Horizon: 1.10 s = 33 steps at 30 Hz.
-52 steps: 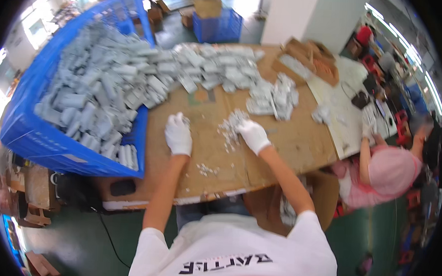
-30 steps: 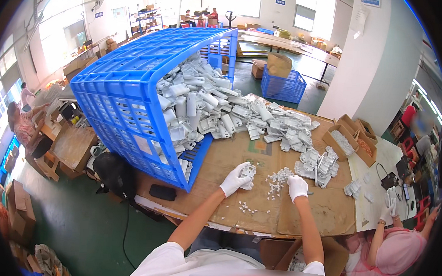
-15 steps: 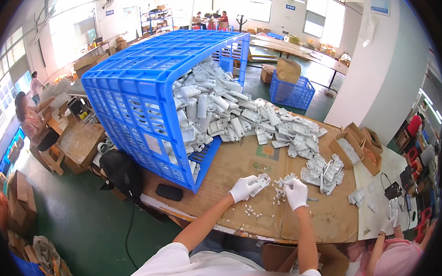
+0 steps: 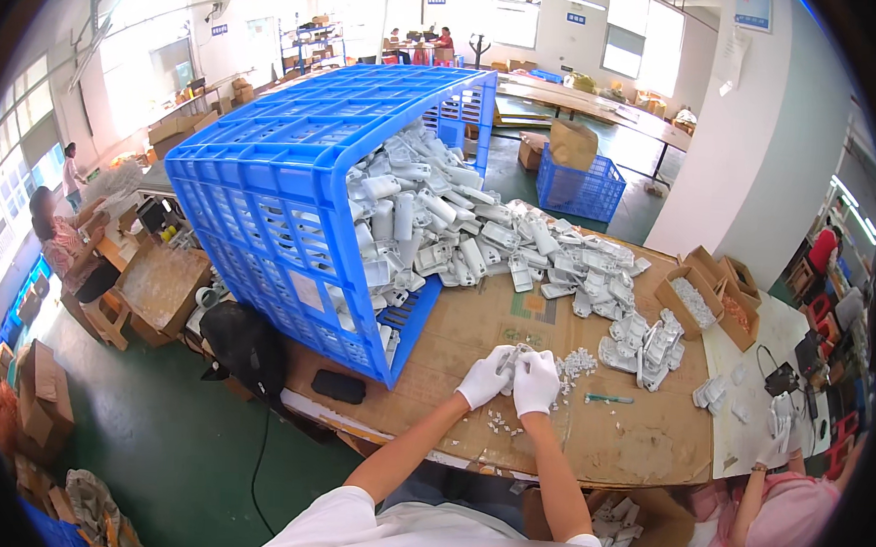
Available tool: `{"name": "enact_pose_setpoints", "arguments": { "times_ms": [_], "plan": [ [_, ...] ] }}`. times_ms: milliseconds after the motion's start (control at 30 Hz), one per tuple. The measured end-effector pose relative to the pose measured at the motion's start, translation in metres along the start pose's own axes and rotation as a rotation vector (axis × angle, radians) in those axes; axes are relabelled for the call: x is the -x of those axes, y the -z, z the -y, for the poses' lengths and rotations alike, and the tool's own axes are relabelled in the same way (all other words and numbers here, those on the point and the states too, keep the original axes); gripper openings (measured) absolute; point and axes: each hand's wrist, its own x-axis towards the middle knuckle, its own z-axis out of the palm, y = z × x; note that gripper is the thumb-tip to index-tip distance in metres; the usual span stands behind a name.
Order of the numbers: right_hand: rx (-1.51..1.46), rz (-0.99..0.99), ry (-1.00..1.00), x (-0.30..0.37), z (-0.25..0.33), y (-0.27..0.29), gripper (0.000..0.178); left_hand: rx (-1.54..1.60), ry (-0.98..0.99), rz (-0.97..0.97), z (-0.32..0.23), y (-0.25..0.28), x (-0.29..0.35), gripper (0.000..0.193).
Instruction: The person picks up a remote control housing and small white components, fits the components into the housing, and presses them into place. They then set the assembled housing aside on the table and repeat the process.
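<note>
Near the front of the cardboard-covered table, my left hand [image 4: 483,379], in a white glove, grips a small white plastic housing [image 4: 514,361]. My gloved right hand [image 4: 536,383] is against the housing's right side with its fingers pinched together; whatever they hold is hidden. Just right of my hands lies a pile of tiny white plastic pieces [image 4: 579,362], and more loose pieces [image 4: 501,423] are scattered in front. A thin green stick-like tool [image 4: 610,398] rests to the right. Beyond it several similar housings [image 4: 642,346] lie bunched together.
A blue crate [image 4: 266,156] tipped on its side spills a heap of white housings [image 4: 479,241] across the table. Small cardboard boxes [image 4: 689,302] of parts stand at right. A black case [image 4: 338,386] lies front left. A co-worker in pink [image 4: 767,524] sits at right.
My right hand has moved left from the pile of tiny pieces to the housing in my left hand. The green tool, partly covered before, now shows fully.
</note>
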Motion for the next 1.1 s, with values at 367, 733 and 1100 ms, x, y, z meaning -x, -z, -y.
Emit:
{"name": "enact_pose_setpoints", "arguments": {
  "times_ms": [367, 733, 1100],
  "plan": [
    [0.022, 0.020, -0.095, -0.016, 0.012, -0.003, 0.011, -0.169, 0.085, -0.087, 0.002, 0.001, -0.002, 0.037],
    [0.212, -0.061, -0.080, -0.011, 0.028, 0.003, 0.013, -0.078, -0.013, -0.131, -0.004, 0.000, 0.004, 0.035],
    [0.230, -0.072, -0.127, -0.011, 0.021, -0.001, 0.013, -0.125, -0.072, -0.161, -0.003, -0.005, 0.003, 0.036]
  ]
}}
